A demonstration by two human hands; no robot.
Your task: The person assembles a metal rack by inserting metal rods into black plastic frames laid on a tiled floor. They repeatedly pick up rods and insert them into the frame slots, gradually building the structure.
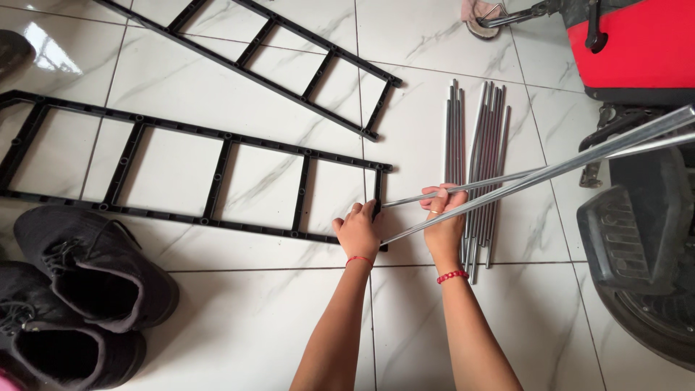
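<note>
My left hand (357, 230) grips the right end of a black plastic ladder-shaped frame (181, 174) lying flat on the tiled floor. My right hand (443, 221) holds two long shiny metal rods (579, 163) that slant up to the right; their near ends point at the frame's end bar, one at the upper corner, one beside my left hand. Both wrists wear a red bracelet. A bundle of several more metal rods (478, 159) lies on the floor just behind my right hand.
A second black ladder frame (282, 54) lies diagonally further back. Two black shoes (87, 289) sit at the lower left. A red and black scooter (637, 145) fills the right side, with its stand and a pink cloth (474, 14) at the top.
</note>
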